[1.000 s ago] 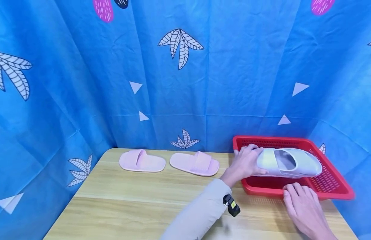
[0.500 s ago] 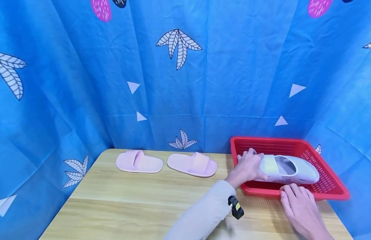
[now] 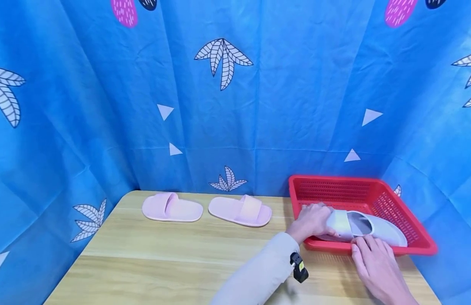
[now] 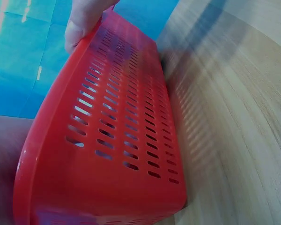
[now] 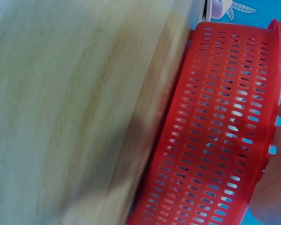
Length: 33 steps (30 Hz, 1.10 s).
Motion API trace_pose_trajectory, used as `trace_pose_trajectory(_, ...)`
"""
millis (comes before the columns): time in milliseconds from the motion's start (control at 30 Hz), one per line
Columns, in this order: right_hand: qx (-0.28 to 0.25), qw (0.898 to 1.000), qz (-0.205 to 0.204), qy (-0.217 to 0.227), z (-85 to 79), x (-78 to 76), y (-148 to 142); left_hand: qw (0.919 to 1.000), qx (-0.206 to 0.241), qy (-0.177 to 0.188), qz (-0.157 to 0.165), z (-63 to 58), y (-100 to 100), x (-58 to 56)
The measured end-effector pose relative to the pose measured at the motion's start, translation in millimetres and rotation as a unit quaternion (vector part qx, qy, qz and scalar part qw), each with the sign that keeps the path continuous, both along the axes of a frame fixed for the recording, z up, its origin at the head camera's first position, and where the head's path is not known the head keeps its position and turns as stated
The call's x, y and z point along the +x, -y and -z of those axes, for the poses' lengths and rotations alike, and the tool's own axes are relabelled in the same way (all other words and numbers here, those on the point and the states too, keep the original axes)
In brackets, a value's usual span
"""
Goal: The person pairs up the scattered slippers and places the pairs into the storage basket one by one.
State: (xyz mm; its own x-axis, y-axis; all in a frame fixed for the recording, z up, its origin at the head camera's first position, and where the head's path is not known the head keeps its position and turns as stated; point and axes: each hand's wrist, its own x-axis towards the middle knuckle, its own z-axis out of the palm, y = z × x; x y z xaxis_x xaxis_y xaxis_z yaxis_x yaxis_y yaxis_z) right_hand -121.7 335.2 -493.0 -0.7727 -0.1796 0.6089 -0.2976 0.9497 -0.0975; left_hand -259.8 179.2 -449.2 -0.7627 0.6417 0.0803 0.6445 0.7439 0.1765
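A white slip-on shoe [image 3: 387, 231] lies down inside the red plastic basket [image 3: 334, 190], its toe end to the right. My left hand [image 3: 313, 220] grips the shoe's left end, reaching over the basket's left side; part of the shoe is hidden under the fingers. My right hand [image 3: 378, 267] holds the front rim of the basket, fingers curled over it. In the left wrist view, a thumb [image 4: 77, 30] presses on the rim above the slotted wall [image 4: 103, 183]. The right wrist view has the basket's front wall [image 5: 210, 108] with the right hand [image 5: 274, 187] at its edge.
Two pink slippers, one at the left [image 3: 172, 207] and one closer to the basket [image 3: 240, 210], lie along the back of the wooden table [image 3: 163, 262]. A patterned blue curtain [image 3: 288, 106] hangs behind and at both sides.
My left hand has lowered the white shoe deeper into the basket, toward the front wall. My right hand keeps hold of the rim. The head view has shifted slightly to the right.
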Motion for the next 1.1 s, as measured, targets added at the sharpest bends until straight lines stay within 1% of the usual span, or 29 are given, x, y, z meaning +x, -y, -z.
trace_pose_trajectory(167,0.000,1.000,0.001,0.006,-1.6,-1.7,4,0.9998,-0.010,0.013,0.014,0.2,2,0.6)
trace_pose_trajectory(333,0.002,1.000,0.006,0.012,-1.7,-1.9,5,0.9991,-0.009,0.026,0.033,-1.7,5,0.6)
trace_pose_trajectory(433,-0.002,1.000,0.006,0.014,-0.7,-1.5,6,0.9986,-0.006,0.023,0.046,-3.4,8,1.7)
trace_pose_trajectory(567,-0.004,1.000,0.010,0.015,-0.3,-0.3,6,0.9983,0.000,0.019,0.054,-8.0,12,4.4)
trace_pose_trajectory(733,-0.001,1.000,0.015,0.022,0.6,0.7,4,0.9980,0.005,0.035,0.053,-13.3,15,8.1)
trace_pose_trajectory(867,-0.002,1.000,0.015,0.025,1.6,2.2,3,0.9968,0.027,0.055,0.052,-15.5,19,10.9)
trace_pose_trajectory(933,-0.003,1.000,0.016,0.026,2.4,2.7,2,0.9959,0.039,0.059,0.056,-15.9,22,12.0)
trace_pose_trajectory(1000,-0.003,0.999,0.017,0.028,2.1,2.9,0,0.9952,0.052,0.054,0.064,-16.2,25,12.5)
trace_pose_trajectory(1100,0.000,0.999,0.019,0.038,0.5,3.3,-3,0.9943,0.065,0.033,0.077,-16.7,29,12.9)
